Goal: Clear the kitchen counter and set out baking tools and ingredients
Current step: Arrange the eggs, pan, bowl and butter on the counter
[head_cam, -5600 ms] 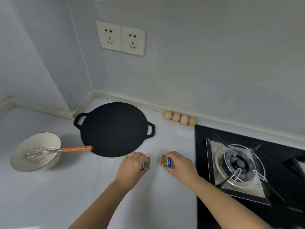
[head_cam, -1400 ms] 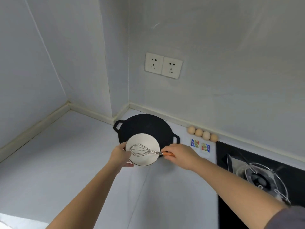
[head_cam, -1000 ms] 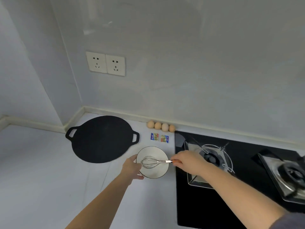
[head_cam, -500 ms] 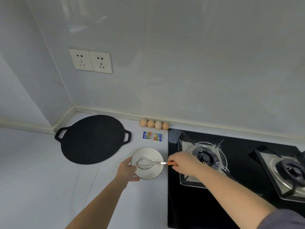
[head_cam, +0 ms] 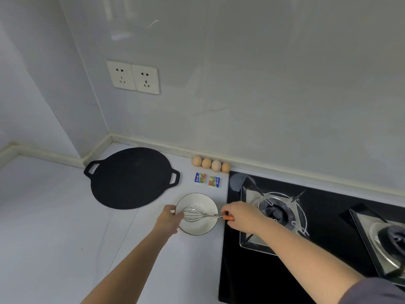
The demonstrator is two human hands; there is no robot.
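Note:
A white bowl (head_cam: 200,226) sits on the counter between the black griddle pan (head_cam: 131,177) and the hob. My left hand (head_cam: 169,220) grips the bowl's left rim. A wire whisk (head_cam: 195,213) lies in the bowl, and my right hand (head_cam: 238,215) holds its orange handle over the bowl's right rim. Two small butter packets (head_cam: 207,179) lie just behind the bowl. Several eggs (head_cam: 211,164) line up along the wall behind them.
A black gas hob (head_cam: 274,270) with two burners fills the right side, its edge right beside the bowl. A double wall socket (head_cam: 133,76) is above the pan. The white counter (head_cam: 54,227) stretches out to the left.
Both hands carried the bowl with the whisk from the left, over the pan, to the spot in front of the butter packets. In the last half second it hardly moved.

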